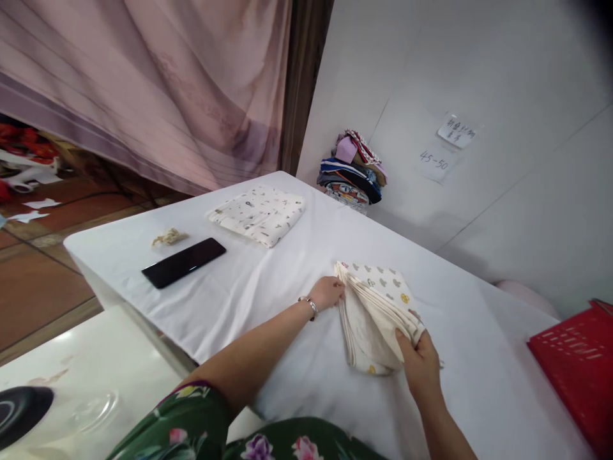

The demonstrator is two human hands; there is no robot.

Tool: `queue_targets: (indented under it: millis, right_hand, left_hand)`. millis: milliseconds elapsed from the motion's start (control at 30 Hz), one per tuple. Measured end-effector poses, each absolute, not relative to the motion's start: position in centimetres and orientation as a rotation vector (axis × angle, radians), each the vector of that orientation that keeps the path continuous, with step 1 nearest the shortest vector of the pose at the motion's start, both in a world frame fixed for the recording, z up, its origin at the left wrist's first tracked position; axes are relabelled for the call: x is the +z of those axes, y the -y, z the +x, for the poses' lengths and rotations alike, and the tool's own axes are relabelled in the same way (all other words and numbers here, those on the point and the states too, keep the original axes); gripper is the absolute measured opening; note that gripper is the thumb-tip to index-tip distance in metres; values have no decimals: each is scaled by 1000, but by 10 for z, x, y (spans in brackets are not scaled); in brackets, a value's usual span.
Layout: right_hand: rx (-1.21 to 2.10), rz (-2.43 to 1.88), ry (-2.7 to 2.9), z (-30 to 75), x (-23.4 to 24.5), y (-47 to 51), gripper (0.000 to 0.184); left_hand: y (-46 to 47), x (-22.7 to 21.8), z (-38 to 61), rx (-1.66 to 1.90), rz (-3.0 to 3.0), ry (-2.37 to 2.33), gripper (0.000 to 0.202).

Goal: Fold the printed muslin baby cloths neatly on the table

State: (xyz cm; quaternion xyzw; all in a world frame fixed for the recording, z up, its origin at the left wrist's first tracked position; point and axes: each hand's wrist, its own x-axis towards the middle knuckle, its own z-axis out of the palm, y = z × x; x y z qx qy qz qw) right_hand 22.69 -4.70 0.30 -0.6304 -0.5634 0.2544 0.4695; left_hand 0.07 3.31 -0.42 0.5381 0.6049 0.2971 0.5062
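A cream cloth (366,329) with grey and yellow prints lies folded in several layers on the white-covered table (282,300). My right hand (421,361) grips the layered edge at its near right corner, thumb on top, and lifts the upper layers so a gap shows between them and the lower part. At the cloth's left corner, my left hand (328,292) is closed with its fingertips against the edge; what lies between those fingers is hidden. A second folded white cloth (261,214) with small dark prints rests farther back on the table.
A black phone (184,262) and a small beige bundle (170,237) lie on the table's left side. Folded clothes (352,169) are stacked against the wall. A red bag (575,364) stands at the right. A pink curtain (191,83) hangs behind.
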Motion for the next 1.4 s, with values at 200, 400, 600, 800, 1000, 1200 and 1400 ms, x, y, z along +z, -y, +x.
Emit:
queue_targets:
  millis: [200, 400, 600, 800, 1000, 1200, 1400]
  right_hand:
    - [701, -1576, 1342, 225, 24, 43, 53]
    - [714, -1523, 1354, 224, 31, 41, 52]
    - [742, -1451, 1376, 226, 38, 34, 54]
    - [705, -1453, 1390, 227, 44, 29, 52]
    - [685, -1454, 1415, 226, 48, 27, 53]
    - [696, -1463, 1407, 229, 45, 26, 51]
    - [658, -1444, 1478, 229, 43, 27, 52]
  left_hand:
    - [-60, -8, -1, 797, 1461, -1729, 15]
    - [-69, -16, 14, 818, 1520, -1820, 27]
    - [-73, -18, 18, 846, 1519, -1856, 27]
    - [-77, -20, 22, 880, 1484, -1893, 27]
    - [-78, -19, 21, 851, 1440, -1908, 21]
    - [-74, -16, 23, 820, 1431, -1884, 21]
    - [-74, -13, 22, 798, 1339, -1782, 15]
